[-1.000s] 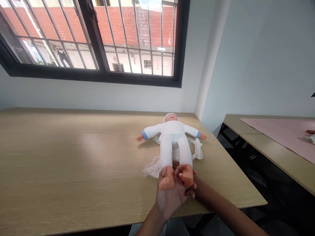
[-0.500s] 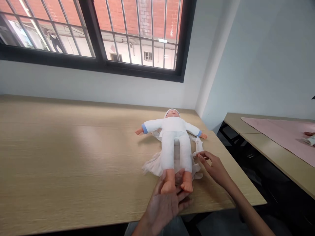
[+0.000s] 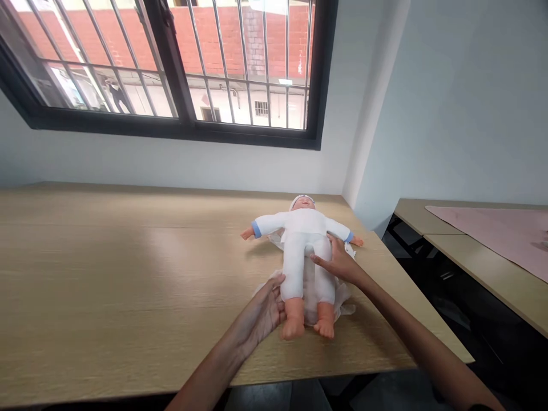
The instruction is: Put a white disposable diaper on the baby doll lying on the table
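Observation:
A baby doll (image 3: 305,225) lies on its back on the table, in a white suit with blue cuffs and a white cap. Its arms are spread and its bare feet point towards me. Thin, whitish crumpled cloth (image 3: 342,302) spreads beneath its legs. My right hand (image 3: 340,262) grips the doll's right-side thigh, thumb across the top and fingertips by the hip. My left hand (image 3: 269,308) is beside the other lower leg, palm turned towards it, thumb and fingers apart. Some of its fingertips are hidden behind that leg.
The wooden table (image 3: 128,297) ends at a right edge near the doll. Beyond a gap stands a second table (image 3: 479,251) with a pink cloth (image 3: 492,228). A barred window (image 3: 252,68) is set in the wall behind.
My right hand has left the white cloth beside the doll and moved up onto its thigh. My left hand has shifted from under the feet to the outer side of the left-side leg.

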The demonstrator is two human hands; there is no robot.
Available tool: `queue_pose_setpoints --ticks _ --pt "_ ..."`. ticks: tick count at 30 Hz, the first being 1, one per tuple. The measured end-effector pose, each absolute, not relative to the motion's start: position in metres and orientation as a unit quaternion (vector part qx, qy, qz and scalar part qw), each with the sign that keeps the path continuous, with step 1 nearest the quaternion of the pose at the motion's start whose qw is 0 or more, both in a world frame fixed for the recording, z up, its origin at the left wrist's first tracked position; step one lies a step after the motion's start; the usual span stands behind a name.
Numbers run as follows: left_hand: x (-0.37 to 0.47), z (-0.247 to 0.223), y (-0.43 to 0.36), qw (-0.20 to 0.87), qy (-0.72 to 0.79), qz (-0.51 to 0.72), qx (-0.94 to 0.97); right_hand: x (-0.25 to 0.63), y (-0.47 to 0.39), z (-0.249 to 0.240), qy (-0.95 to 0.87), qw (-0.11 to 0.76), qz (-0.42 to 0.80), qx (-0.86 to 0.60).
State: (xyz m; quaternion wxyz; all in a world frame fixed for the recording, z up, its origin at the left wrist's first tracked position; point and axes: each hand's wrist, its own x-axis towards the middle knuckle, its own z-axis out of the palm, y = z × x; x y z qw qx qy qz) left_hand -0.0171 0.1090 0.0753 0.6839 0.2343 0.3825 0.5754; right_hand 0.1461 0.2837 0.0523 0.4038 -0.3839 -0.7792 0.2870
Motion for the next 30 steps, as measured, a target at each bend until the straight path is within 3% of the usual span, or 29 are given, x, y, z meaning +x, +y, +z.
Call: queue_pose_setpoints --ticks 6,11,13,21,30 --pt "-0.032 0.079 0.152 0.512 0.519 0.6 0.329 0.138 0.297 0.053 -0.735 0.396 0.314 -0.452" --pt "-0.057 0.089 0.203 0.151 0.6 0.499 0.607 0.14 0.306 0.046 -0.716 0.486 0.317 -0.388" --pt "-0.059 0.095 0.223 0.079 0.586 0.441 0.675 0.139 0.307 0.044 -0.735 0.503 0.283 -0.354" --pt "-0.039 0.1 0.246 -0.025 0.58 0.357 0.732 0.133 0.297 0.041 -0.84 0.449 0.155 -0.262" --pt "-0.053 0.108 0.248 0.028 0.534 0.344 0.772 0.137 0.292 0.046 -0.858 0.425 0.14 -0.251"
